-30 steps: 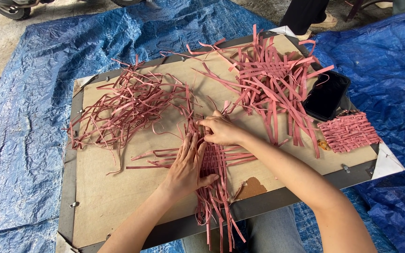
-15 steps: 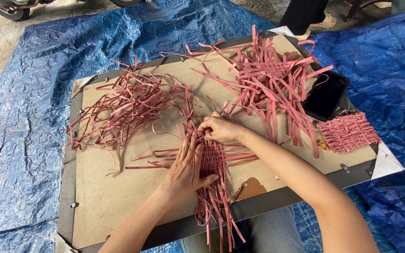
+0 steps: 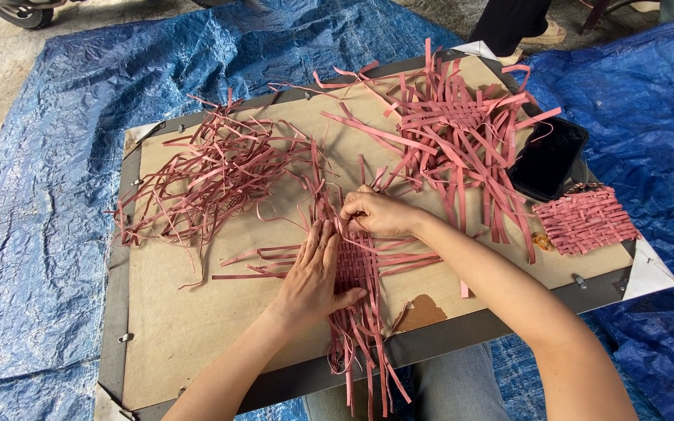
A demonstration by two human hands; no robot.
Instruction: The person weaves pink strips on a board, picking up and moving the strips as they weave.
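Hardly shifted since the earlier frames: left hand [image 3: 313,273] still flat on the weave, right hand [image 3: 380,212] only nudged a little along the top edge of it.

Partly woven mat [image 3: 359,263] of pink strips, lying near the board's front edge at about 6 o'clock from the board's middle. Small crossed patch done under the hands; long unwoven ends trailing past the near edge toward 6 o'clock and sticking out toward 9 and 3 o'clock. By the look of it, early to middling in the weave, with most of each strip still to cross.

Finished small woven square [image 3: 585,219] set aside at 3 o'clock, just beside a black phone [image 3: 548,158]. Second loose started weave [image 3: 462,132] at 1 o'clock. Tangled heap of spare strips [image 3: 212,175] at 10 o'clock, untouched. All on a brown backing board [image 3: 196,312] serving as table, over a blue tarp [image 3: 33,234].

Left hand: palm down, fingers spread wide and pressed on the crossed patch, thumb toward 3 o'clock. Right hand: knuckles up, wrist bent, fingers curled narrow and pinched on a strip end at the patch's far edge.
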